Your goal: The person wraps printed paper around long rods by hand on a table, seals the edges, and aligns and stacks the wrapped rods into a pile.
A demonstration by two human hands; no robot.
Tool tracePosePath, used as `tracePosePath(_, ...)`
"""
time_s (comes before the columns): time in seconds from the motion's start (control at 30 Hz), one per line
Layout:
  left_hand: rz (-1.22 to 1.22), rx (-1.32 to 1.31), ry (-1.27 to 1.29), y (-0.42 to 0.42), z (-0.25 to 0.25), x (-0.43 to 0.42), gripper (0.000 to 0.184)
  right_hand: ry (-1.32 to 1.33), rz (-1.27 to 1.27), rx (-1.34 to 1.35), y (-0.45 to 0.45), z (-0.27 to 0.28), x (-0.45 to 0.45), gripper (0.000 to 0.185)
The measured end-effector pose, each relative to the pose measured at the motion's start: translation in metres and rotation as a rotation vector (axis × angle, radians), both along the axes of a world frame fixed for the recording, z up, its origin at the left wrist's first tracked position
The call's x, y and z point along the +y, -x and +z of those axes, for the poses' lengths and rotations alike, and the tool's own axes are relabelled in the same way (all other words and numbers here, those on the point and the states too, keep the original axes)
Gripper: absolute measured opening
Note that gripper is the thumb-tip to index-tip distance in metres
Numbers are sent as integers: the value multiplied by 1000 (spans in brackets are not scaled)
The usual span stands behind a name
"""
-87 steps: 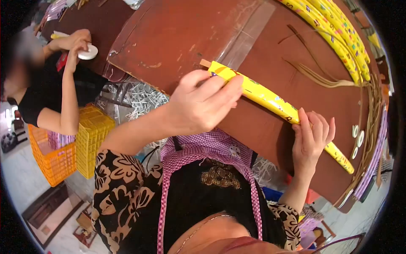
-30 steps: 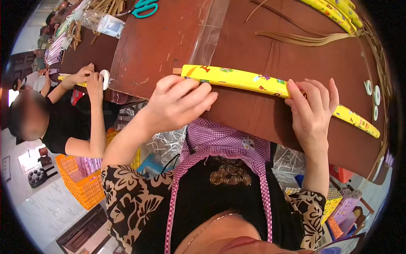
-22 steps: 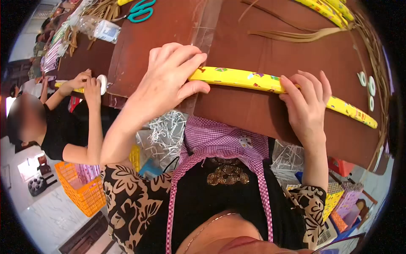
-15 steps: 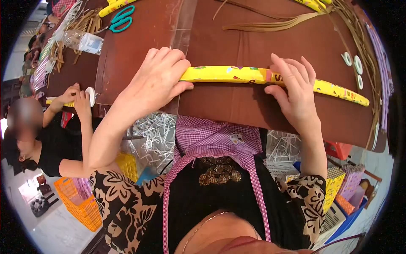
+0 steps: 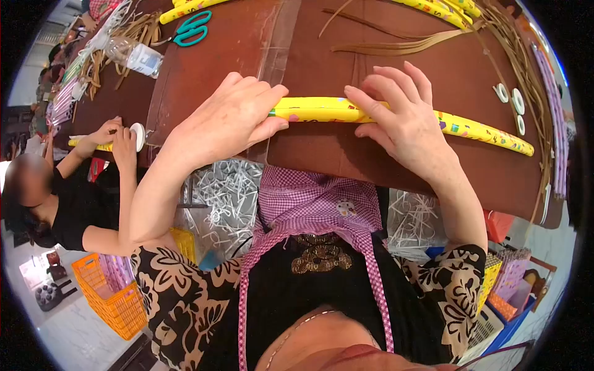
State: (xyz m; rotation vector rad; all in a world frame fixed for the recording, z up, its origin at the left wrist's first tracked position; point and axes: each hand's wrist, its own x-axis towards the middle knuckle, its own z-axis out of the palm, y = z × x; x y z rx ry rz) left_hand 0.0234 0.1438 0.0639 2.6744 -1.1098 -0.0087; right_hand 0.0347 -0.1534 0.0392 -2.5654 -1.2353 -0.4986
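Note:
A long, slightly curved yellow strip with a colorful print [image 5: 322, 110] spans the space between my hands above the brown table. My left hand [image 5: 226, 120] is closed around its left end, thumb beneath and fingers over the top, hiding that tip. Further right, my right hand [image 5: 402, 114] grips the strip between thumb and index finger, with the other fingers lifted. Past that hand the strip continues to a free end at the right, tilting slightly downward.
Teal scissors [image 5: 192, 29], a plastic bottle [image 5: 143, 60], brown strips [image 5: 402, 45] and white tape rolls [image 5: 518, 101] lie on the brown table [image 5: 334, 55]. More yellow pieces [image 5: 433, 11] rest at the far edge. At left, a co-worker [image 5: 74, 210] handles a yellow piece beside a white roll.
My right hand has slid left along the yellow strip, closer to my left hand, and its fingers are more raised. The left hand keeps its grip. The view has shifted slightly.

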Motion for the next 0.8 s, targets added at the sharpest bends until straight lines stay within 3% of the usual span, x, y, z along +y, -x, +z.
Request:
tracePosePath(0.13, 5, 41, 9, 1, -4, 3, 43, 15, 17, -146, -1, -12, 0, 63)
tracePosePath(0.2, -28, -32, 44, 1, -7, 1, 29, 0, 9, -205, 1, -15, -3, 62)
tracePosePath(0.3, -39, -17, 78, -1, -2, 1, 28, -8, 3, -310, 0, -15, -3, 61)
tracePosePath(0.57, -39, 27, 69, 0, 1, -2, 25, -45, 118, 10, -1, 16, 25, 64)
tracePosePath(0.8, -56, -5, 98, -1, 1, 2, 24, -86, 206, -374, -4, -13, 32, 43)
